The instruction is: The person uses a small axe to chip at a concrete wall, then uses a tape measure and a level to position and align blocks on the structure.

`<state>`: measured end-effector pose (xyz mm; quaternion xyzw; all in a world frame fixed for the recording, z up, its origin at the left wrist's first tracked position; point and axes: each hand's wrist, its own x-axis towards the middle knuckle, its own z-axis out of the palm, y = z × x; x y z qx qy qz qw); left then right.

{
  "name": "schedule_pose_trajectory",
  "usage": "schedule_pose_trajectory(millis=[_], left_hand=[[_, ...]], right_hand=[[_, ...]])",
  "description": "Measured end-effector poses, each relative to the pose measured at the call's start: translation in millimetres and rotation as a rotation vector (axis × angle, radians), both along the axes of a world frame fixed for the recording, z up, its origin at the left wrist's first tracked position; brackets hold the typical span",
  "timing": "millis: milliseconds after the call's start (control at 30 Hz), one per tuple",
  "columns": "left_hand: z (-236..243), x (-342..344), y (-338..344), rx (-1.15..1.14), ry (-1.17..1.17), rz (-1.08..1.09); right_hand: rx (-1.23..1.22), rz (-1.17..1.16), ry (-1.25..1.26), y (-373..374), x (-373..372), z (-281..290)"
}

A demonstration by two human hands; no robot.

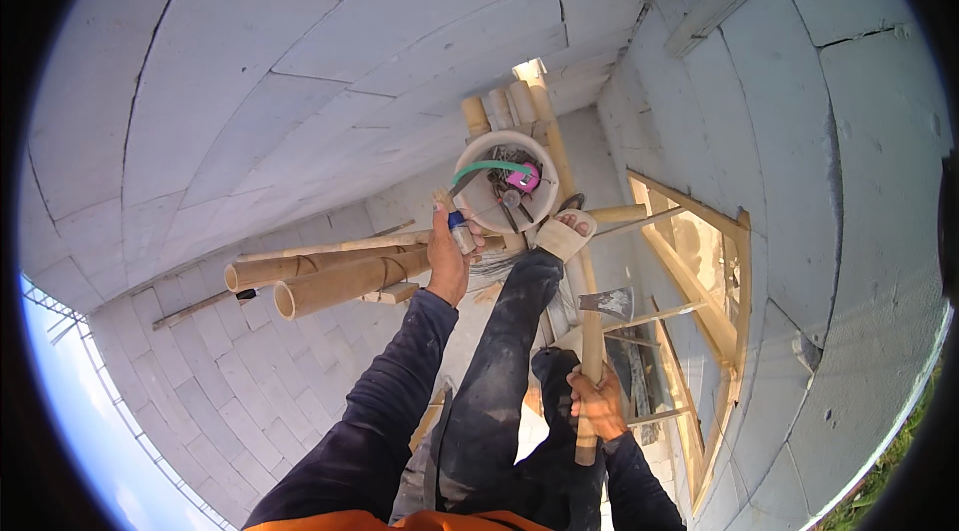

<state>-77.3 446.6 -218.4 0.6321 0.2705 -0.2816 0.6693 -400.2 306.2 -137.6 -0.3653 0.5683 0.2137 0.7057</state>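
Note:
My left hand [446, 259] is closed around a small clear bottle [463, 234] with a blue cap, beside the near left side of a pale round bucket [474, 153]. A small tan tuft shows at its fingertips; I cannot tell what it is. Inside the bucket lie a pink rounded object [524, 177], a curved green strip [491, 165] and several dark tools. Lower right, my right hand [598, 404] grips the wooden handle of a hatchet [591, 339]. The hatchet stands head up, its worn grey blade [609, 303] pointing right.
Thick bamboo poles [345, 279] stick out left of the bucket, with more bamboo behind it. My sandalled foot [569, 231] rests beside the bucket on the right. Pale block walls [420, 41] rise ahead and at both sides. A wooden window frame [741, 301] is at right.

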Motion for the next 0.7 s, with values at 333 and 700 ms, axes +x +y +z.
schedule_pose_trajectory(millis=[333,700], left_hand=[[-83.6,12.2,-16.1,0.159,-0.07,-0.236],[-130.2,-13.0,-0.3,0.082,0.029,-0.096]], right_hand=[[0.087,-0.06,0.128,-3.2,-55.6,-16.0],[0.044,0.057,0.124,-3.9,-38.3,-6.2]])
